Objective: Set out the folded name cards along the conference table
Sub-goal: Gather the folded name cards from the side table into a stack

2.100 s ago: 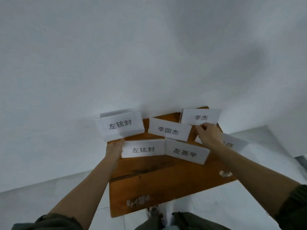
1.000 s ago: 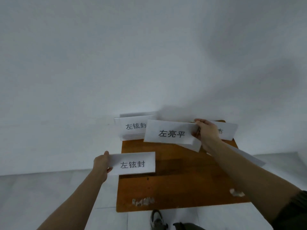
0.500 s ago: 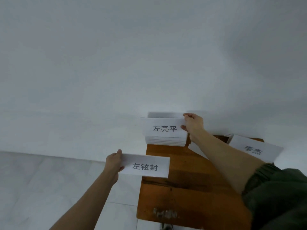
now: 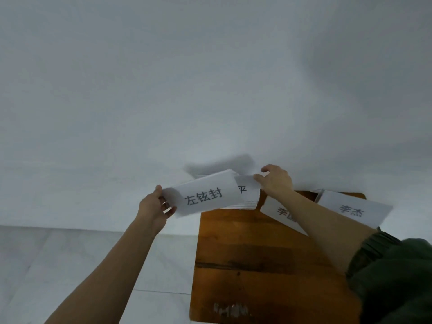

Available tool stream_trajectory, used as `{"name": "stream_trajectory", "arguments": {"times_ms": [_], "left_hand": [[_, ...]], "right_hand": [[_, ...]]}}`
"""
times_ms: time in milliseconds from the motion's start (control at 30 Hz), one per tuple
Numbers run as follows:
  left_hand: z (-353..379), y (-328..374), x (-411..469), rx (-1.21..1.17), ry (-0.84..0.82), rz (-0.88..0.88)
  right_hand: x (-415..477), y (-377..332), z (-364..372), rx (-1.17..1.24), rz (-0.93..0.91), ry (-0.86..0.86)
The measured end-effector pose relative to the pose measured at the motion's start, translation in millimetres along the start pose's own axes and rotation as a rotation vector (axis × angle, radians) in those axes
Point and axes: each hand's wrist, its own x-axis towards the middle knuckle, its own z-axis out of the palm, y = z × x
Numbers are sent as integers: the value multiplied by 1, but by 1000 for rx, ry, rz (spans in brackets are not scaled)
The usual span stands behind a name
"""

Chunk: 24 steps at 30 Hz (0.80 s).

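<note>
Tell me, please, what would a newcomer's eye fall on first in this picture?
First, the white name card printed 左铉封, which the left hand pinches in the air over the far left corner of the brown wooden table, partly covering the stack of cards whose right edge the right hand holds. Next, the 李杰 card at the table's far right, before the bare white wall.

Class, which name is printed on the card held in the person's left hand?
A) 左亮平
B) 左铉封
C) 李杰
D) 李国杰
B: the left hand pinches the card reading 左铉封, held in front of the stack of cards that the right hand grips.
</note>
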Motion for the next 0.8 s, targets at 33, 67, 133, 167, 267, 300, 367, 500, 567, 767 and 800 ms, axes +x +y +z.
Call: {"name": "stream_trajectory", "arguments": {"times_ms": [33, 67, 133, 167, 267, 300, 367, 500, 567, 767, 800], "left_hand": [[8, 4, -2, -15, -20, 6], [18, 8, -3, -21, -42, 10], [35, 14, -5, -24, -68, 22], [44, 16, -6, -16, -73, 32], [68, 18, -10, 47, -69, 72], [72, 18, -11, 73, -60, 90], [79, 18, -12, 152, -37, 131], [86, 22, -10, 232, -9, 207], [92, 24, -9, 211, -22, 204], [113, 21, -1, 198, -40, 163], [115, 18, 1, 212, -36, 158]], "right_hand": [[-1, 3, -3, 10, 15, -16], [-2, 9, -8, 31, 36, -28], [-6, 19, -14, 86, 82, -34], [-7, 25, -18, 114, 109, -31], [-12, 45, -25, 153, 178, -35], [-14, 50, -26, 162, 198, -52], [-18, 64, -27, 188, 237, -78], [-25, 80, -23, 189, 280, -94], [-27, 82, -21, 204, 303, -99], [-25, 71, -10, 379, 315, -118], [-23, 66, -9, 399, 301, -128]]}}
